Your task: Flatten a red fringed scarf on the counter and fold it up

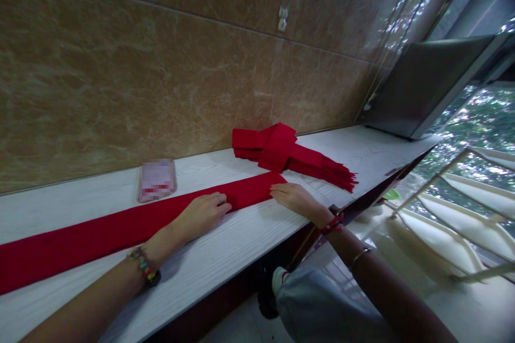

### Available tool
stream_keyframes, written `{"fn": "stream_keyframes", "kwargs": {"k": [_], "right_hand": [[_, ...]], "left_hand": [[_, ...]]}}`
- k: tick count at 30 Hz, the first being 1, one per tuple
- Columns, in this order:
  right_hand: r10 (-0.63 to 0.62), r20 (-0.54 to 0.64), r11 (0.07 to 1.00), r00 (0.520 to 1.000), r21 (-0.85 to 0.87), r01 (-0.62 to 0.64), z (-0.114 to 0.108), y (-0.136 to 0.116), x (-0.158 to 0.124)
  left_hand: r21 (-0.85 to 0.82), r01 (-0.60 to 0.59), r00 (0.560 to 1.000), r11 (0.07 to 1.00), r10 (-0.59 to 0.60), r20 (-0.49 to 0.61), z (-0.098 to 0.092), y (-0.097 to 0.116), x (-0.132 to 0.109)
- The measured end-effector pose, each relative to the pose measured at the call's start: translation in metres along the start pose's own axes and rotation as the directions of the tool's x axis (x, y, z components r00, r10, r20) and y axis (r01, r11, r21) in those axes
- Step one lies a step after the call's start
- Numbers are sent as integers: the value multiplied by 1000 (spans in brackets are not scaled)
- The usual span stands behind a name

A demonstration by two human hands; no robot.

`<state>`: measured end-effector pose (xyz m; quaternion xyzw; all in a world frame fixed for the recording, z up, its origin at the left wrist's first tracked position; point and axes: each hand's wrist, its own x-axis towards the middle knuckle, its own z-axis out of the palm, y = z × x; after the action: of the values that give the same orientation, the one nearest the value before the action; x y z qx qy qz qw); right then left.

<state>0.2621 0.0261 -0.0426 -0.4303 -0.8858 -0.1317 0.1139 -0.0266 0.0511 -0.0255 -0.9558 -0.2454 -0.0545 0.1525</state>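
Note:
A long red scarf (137, 221), laid flat in a narrow strip, runs along the white shelf from the left edge of the view to the middle. My left hand (203, 214) rests on the scarf's near edge with its fingers lying over the cloth; a ring is on one finger. Close to the strip's right end, my right hand (295, 198) has its fingertips closed on the near edge of the scarf. Behind that end lies a second red scarf (277, 147), folded and wrapped across its middle, its fringe pointing right.
A phone-like flat object (156, 179), its face blurred out, lies behind the strip by the brown tiled wall (161, 80). The white shelf (217, 252) is narrow. A dark grey box-shaped thing (426, 86) stands at its far right. A pale rack (454, 214) is beyond.

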Motion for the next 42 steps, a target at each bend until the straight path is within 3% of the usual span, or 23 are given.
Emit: {"fn": "stream_keyframes", "kwargs": {"k": [3,6,9,13,17,20,23,25,29,32,34,38,42], "right_hand": [[-23,18,1000,1000,-5,23,-2,1,-2],[38,-62,997,997,72,-34,-5,-3,5],[131,-91,982,987,150,-117,-3,-15,23],[196,56,974,979,102,-201,11,-27,38],[275,120,961,954,-25,-274,24,-10,18],[369,123,929,921,-79,-361,25,9,-9],[340,36,934,940,-125,-333,21,10,-8],[278,-45,955,959,-92,-281,18,-11,17],[-67,-34,976,997,207,72,8,-107,99],[-229,-61,909,972,345,236,7,-187,148],[-329,-46,870,943,373,321,12,-220,168],[-434,52,854,899,343,392,27,-236,177],[-469,83,851,879,309,425,32,-231,176]], "left_hand": [[-60,-26,1000,998,26,1,0,0,-2],[-214,-46,997,976,33,-64,-4,2,0],[-360,61,991,931,-98,-86,-2,2,5],[-299,258,966,919,-252,56,13,-1,10],[-235,247,967,940,-223,126,23,-2,2],[-219,244,967,945,-219,130,17,2,-17],[-218,245,965,945,-216,150,-2,6,-48],[-195,278,957,941,-253,142,-17,3,-75],[-87,474,878,876,-464,117,-36,-20,-150],[-35,602,795,798,-594,118,-39,-39,-219],[-33,624,775,781,-612,158,-38,-49,-263],[-43,636,761,771,-616,201,-39,-67,-333],[6,652,744,758,-641,186,-42,-80,-366]]}}
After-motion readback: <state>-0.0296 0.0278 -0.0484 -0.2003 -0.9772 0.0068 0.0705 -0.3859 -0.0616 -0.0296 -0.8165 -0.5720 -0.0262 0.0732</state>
